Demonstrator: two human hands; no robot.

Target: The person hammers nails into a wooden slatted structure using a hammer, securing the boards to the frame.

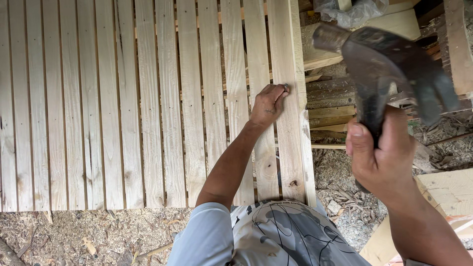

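Dark claw hammer (389, 74) raised; nail (285, 87) upright on rightmost slat (288, 143).

Your hammer (389, 74) head is dull dark metal; the slatted panel (148, 108) is pale, unfinished, knotty wood, the nail (286, 87) metal.

Sawdust and wood chips (74, 236) are being seen all over the ground. Loose planks (327, 116) are being kept in a pile on the right. A crumpled clear plastic bag (352, 11) is being seen lying at the top, on pale boards (394, 22).
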